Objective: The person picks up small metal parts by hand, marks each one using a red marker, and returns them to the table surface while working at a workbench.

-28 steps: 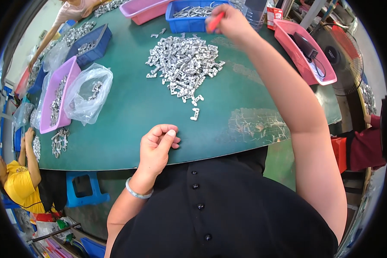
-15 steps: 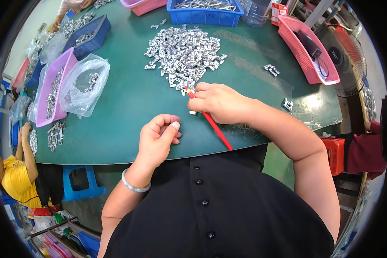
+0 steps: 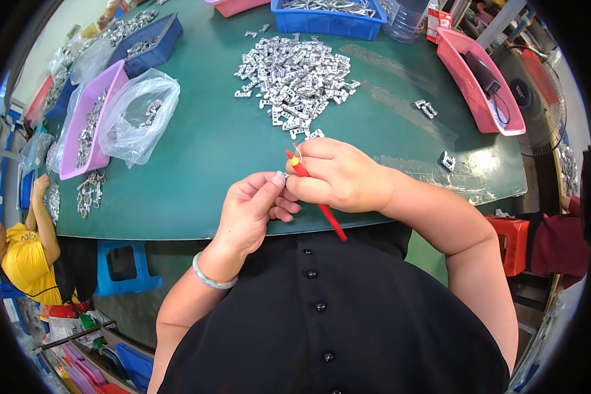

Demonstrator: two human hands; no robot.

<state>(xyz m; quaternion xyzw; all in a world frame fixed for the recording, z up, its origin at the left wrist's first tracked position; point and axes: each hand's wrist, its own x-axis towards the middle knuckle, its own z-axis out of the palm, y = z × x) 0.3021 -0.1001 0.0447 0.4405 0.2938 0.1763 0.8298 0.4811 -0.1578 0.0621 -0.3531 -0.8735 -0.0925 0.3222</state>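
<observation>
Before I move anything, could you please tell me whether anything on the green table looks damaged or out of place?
The green tabletop looks worn: a pale, cracked-looking patch shows near its front edge on the right. Two small groups of metal pieces also lie right of the main pile, perhaps set apart on purpose.
</observation>
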